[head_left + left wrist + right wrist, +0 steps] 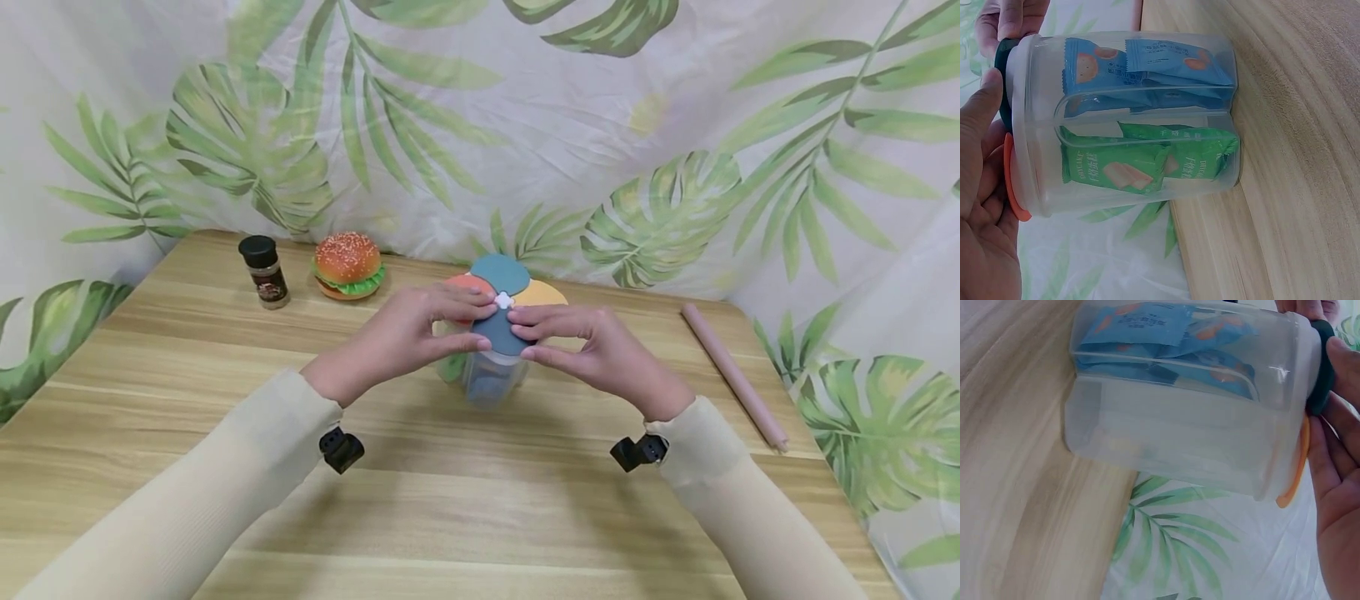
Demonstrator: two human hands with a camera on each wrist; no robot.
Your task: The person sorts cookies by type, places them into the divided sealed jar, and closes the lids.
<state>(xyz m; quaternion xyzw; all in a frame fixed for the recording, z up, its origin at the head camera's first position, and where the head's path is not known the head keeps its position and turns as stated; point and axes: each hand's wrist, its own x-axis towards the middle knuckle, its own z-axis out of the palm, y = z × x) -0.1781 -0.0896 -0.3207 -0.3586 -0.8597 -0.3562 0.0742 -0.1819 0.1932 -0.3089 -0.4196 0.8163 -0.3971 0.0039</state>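
Note:
A clear plastic divided container (1041, 125) stands upright on the wooden table. On its top are coloured lid flaps: dark blue (501, 335), orange (457, 287), teal (500, 273) and yellow (543, 293), meeting at a white flower-shaped hub (504, 301). Blue snack packets (1179, 65) fill the front compartment; green packets (1116, 165) lie in the left one. My left hand (408, 329) rests fairly straight fingers and thumb on the lid's left side. From the right, my right hand (600, 342) presses fingers and thumb on the dark blue flap.
At the back left stand a black-capped spice jar (266, 275) and a toy hamburger (348, 265). A pinkish rod (735, 375) lies along the right side of the wooden table (480, 517). Leaf-patterned cloth (540, 125) hangs behind.

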